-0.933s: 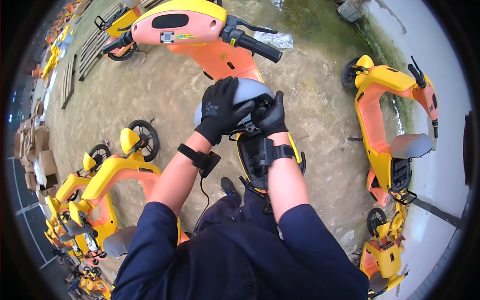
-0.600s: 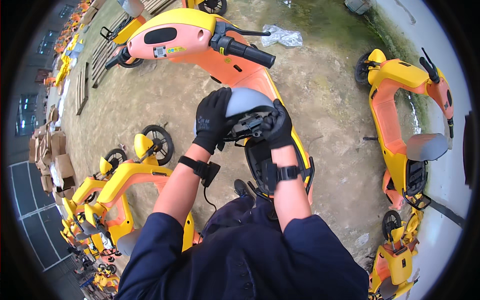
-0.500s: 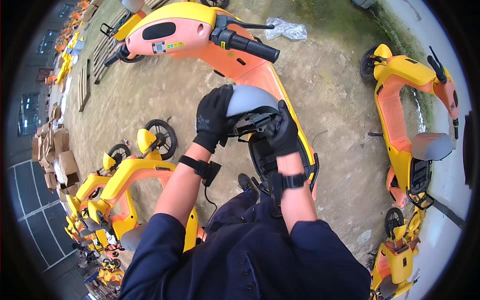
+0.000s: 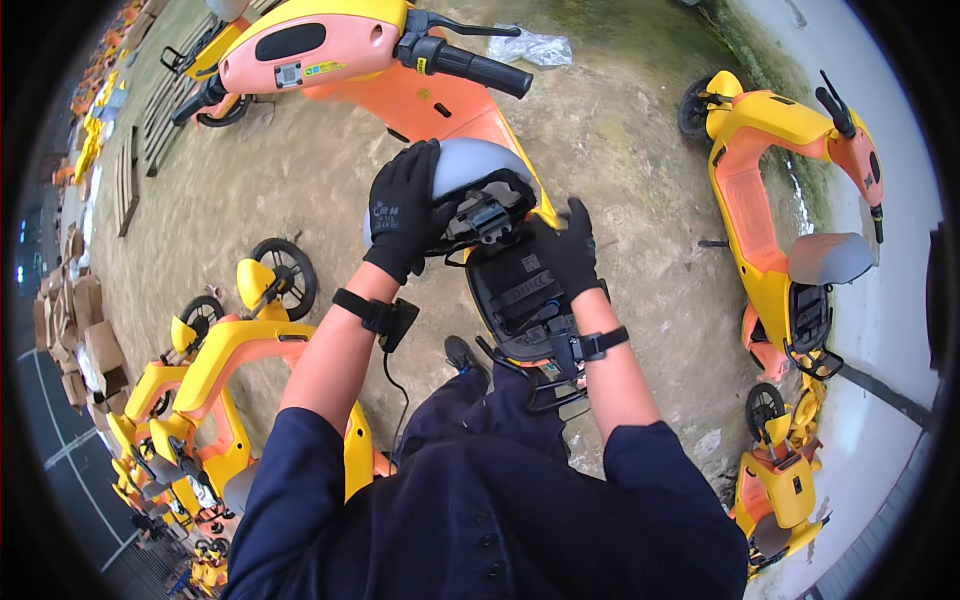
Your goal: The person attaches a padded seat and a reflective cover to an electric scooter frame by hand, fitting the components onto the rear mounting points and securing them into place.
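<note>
My left hand [image 4: 405,208], in a black glove, grips the left side of a grey scooter seat [image 4: 478,163]. The seat is tipped up, and its hollow underside with a black bracket [image 4: 487,220] faces me. Below it lies the exposed black storage compartment [image 4: 515,320] of the yellow and pink scooter [image 4: 455,105]. My right hand [image 4: 565,250], also gloved, is at the compartment's right rim just under the seat. One finger stands apart from the others, whose tips are partly hidden against the dark parts; nothing shows in its grasp.
The scooter's handlebar [image 4: 470,65] reaches across ahead. Another yellow scooter [image 4: 765,200] stands at right by the white wall [image 4: 880,120]. Several scooters [image 4: 215,390] line the left. Cardboard boxes [image 4: 90,320], wooden pallets [image 4: 165,115] and a clear plastic bag [image 4: 535,47] lie on the concrete floor.
My right hand has let go of the seat's right edge and moved down to the compartment's rim. My left hand still holds the seat. The whole view has shifted slightly.
</note>
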`<state>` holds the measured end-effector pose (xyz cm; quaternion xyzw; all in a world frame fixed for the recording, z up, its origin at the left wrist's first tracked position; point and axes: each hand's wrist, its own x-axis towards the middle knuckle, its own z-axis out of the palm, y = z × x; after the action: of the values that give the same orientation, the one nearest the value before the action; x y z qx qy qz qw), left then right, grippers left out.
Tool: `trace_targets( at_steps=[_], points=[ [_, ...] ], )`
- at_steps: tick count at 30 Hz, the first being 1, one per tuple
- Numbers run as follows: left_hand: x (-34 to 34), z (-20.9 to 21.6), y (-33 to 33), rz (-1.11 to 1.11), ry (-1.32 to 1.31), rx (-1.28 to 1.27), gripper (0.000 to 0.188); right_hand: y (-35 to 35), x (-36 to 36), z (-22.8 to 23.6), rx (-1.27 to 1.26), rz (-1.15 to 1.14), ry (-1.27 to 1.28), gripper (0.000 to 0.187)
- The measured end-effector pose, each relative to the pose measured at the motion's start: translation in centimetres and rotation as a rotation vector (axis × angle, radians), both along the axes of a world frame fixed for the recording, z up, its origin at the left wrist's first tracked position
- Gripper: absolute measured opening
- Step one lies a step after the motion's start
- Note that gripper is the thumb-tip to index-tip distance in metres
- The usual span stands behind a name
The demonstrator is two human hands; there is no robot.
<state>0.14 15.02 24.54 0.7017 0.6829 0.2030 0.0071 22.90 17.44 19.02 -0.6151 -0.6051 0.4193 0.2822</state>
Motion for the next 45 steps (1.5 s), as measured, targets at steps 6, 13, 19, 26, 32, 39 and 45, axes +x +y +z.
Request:
trace_targets(
  at_steps=[6, 13, 19, 26, 32, 39, 45],
  points=[
    [1.0, 0.5, -0.2, -0.005, -0.038, 0.021, 0.067, 4.2, -4.4, 0.8, 0.496, 0.346, -0.143, 0.089],
    [-6.4, -5.9, -8.4, 0.240, -0.732, -0.225, 0.045, 4.1, 3.1, 2.1, -0.038, 0.826, 0.308, 0.040],
    [4.9, -12.2, -14.9, 0.073, -1.790, -0.445, 0.058, -2.5, 6.2, -0.7, -0.239, 0.390, -0.440, 0.071],
    [11.9, -14.2, -16.6, 0.919, -2.025, -0.681, 0.055, -9.4, 8.1, -2.1, -0.180, 0.339, -0.622, 0.099],
    [15.1, -20.9, -20.2, 0.930, -1.072, -0.584, 0.054, -10.8, 10.8, -4.5, 0.052, 0.334, -0.589, 0.081],
    [6.9, -21.7, -15.8, 0.624, -0.773, -0.756, 0.047, 0.0, 9.5, -4.7, 0.121, 0.582, -0.684, 0.060],
    [7.9, -21.8, -5.9, 0.337, -0.881, -0.268, 0.039, 4.8, -0.4, -11.4, 0.176, 0.797, -0.659, 0.059]
  ],
)
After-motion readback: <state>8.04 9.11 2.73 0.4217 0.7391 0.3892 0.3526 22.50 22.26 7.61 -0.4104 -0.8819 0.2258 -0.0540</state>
